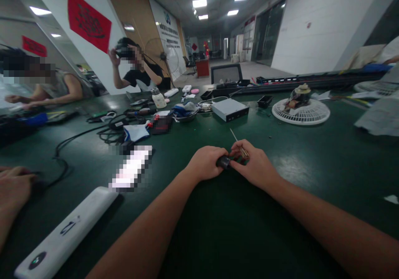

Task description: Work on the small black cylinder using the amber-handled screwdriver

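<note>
My left hand (207, 162) is closed on a small dark, smooth piece (223, 161), whose exact kind I cannot make out. Close against it on the right, my right hand (257, 162) grips a thin screwdriver (244, 152) with an amber-looking handle. The screwdriver's shaft points up and away to the left, clear of the dark piece. My right thumb and a finger also reach the near end of that piece. Both hands are just above the dark green table (199, 220), and the fingers partly hide what they hold.
A grey metal box (230, 109) and a white fan grille (301, 112) with a motor lie beyond my hands. To the left are a long white device (67, 233), a lit phone (132, 169) and cables (77, 135). Another person's hand (14, 187) rests at far left; two people sit opposite.
</note>
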A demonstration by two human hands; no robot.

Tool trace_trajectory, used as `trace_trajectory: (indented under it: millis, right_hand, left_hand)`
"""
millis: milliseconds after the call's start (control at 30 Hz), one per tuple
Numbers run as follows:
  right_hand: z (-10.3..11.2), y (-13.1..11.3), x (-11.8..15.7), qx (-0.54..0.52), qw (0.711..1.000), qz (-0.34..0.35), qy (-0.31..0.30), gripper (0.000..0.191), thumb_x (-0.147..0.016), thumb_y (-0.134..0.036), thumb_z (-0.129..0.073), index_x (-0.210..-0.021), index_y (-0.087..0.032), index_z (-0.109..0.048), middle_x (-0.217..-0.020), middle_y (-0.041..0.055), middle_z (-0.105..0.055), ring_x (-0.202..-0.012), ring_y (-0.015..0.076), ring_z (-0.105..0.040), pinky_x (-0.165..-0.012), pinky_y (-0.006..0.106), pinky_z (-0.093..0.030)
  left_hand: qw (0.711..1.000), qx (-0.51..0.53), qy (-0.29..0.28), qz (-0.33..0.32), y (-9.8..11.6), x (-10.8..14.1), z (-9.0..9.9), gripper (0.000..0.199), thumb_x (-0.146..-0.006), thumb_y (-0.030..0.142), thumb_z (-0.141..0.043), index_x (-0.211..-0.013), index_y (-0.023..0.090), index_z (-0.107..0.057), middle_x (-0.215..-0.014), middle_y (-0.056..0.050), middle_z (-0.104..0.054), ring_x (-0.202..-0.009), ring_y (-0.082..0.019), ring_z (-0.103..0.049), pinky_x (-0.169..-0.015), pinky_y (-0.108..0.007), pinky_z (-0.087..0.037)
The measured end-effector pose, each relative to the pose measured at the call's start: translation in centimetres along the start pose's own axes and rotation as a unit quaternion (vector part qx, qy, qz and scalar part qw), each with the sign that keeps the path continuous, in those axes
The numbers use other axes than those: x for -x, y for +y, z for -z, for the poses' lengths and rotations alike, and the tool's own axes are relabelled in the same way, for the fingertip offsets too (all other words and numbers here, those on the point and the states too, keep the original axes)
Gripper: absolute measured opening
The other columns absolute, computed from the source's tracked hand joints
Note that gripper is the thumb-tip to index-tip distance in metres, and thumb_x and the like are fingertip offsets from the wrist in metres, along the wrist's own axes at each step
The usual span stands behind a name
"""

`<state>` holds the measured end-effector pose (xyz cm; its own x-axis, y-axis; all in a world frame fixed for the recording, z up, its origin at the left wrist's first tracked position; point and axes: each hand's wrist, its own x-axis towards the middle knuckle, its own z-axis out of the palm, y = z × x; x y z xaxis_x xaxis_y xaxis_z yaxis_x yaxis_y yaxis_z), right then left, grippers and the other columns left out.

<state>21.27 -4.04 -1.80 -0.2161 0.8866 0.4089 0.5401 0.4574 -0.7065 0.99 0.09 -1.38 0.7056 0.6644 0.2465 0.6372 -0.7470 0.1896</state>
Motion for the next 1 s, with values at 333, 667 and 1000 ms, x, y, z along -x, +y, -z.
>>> trace_trajectory:
  millis: [333, 667, 1000]
  right_hand:
    - [0.0, 0.2, 0.0, -0.049, 0.998, 0.001, 0.033, 0.028, -0.101, -0.036, -0.048, -0.124, -0.022, -0.058, -0.099, 0.0075, -0.073, -0.083, 0.0216, -0.070, -0.073, 0.036, -0.054]
    - [0.7, -0.6, 0.6, -0.113, 0.989, 0.080, 0.046, 0.023, -0.101, -0.038, -0.052, -0.108, -0.024, -0.069, -0.098, 0.0057, -0.074, -0.090, 0.0214, -0.070, -0.081, 0.035, -0.054]
    - [0.6, -0.7, 0.3, -0.082, 0.993, 0.077, 0.021, 0.021, -0.102, -0.034, -0.051, -0.108, -0.022, -0.068, -0.101, 0.0056, -0.073, -0.092, 0.0203, -0.069, -0.082, 0.035, -0.052]
  left_hand:
    - [0.992, -0.068, 0.060, 0.083, 0.4, 0.0, -0.2, 0.022, -0.082, 0.022, -0.061, -0.104, 0.024, -0.062, -0.095, -0.003, -0.072, -0.086, -0.024, -0.067, -0.075, -0.035, -0.049]
    - [0.971, -0.070, 0.122, 0.191, -0.5, 0.0, -0.2, 0.017, -0.084, 0.020, -0.064, -0.101, 0.023, -0.060, -0.090, -0.003, -0.070, -0.083, -0.023, -0.065, -0.075, -0.035, -0.048]
    - [0.982, -0.053, 0.116, 0.142, -0.2, -0.1, 0.0, 0.017, -0.082, 0.018, -0.064, -0.098, 0.022, -0.060, -0.092, -0.004, -0.071, -0.085, -0.023, -0.064, -0.080, -0.037, -0.047]
